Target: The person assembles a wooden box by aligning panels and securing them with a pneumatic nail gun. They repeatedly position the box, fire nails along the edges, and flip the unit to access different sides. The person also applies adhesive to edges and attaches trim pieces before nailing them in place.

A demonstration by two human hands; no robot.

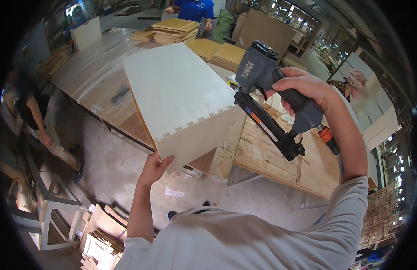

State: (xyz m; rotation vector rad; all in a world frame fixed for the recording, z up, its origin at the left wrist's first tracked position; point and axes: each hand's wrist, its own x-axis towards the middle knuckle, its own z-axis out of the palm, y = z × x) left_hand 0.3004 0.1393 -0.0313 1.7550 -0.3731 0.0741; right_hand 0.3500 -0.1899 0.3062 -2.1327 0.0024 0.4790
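A dark grey pneumatic nail gun (280, 96) is raised in my right hand (303, 85), whose fingers wrap round its handle. An orange and black air coupling sits at the handle's end. The gun's nose lies close to the right corner of a pale wooden box (177, 90); whether they touch I cannot tell. Interlocking finger joints run along the box's near top edge. My left hand (155, 168) grips the box's lower left corner, thumb on the near panel and fingers partly hidden behind the side. The box rests partly over a wooden worktable (96, 90).
Stacked yellowish panels (174, 30) stand at the table's far side, with a person in blue (195, 9) behind them. A lower plywood surface (280, 157) lies to the right. One person (37, 112) is at the left, another in a patterned cap (354, 81) at the right. A metal frame (51, 202) stands lower left.
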